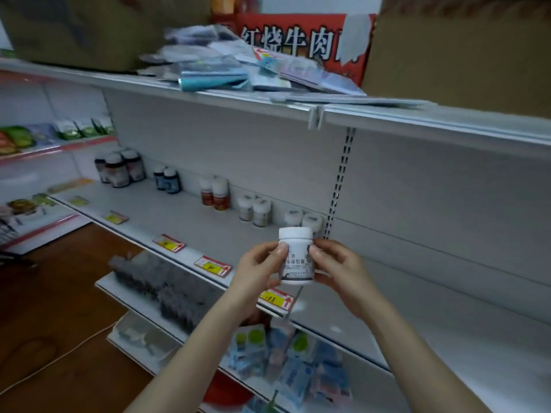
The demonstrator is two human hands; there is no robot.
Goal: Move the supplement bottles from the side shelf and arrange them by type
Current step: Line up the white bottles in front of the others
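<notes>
L hand (256, 272) & R hand (337, 269) both grip white bottle (296, 257), upright, held in air over shelf (179, 222) front edge. Other bottles (219, 193) stand in pairs along shelf's back edge.

A white bottle (295, 256) with a white cap and a dark label band stands upright in the air, in front of the shelf (179, 216). The left hand (256, 269) and the right hand (337, 266) hold it by its sides. On the shelf the other bottles stand upright in small groups along the back wall. From left to right there are dark bottles (119, 171) with white caps, two dark blue bottles (167, 180), two brown-orange bottles (215, 193), two pale bottles (255, 210) and two white bottles (302, 219) just behind the held one.
</notes>
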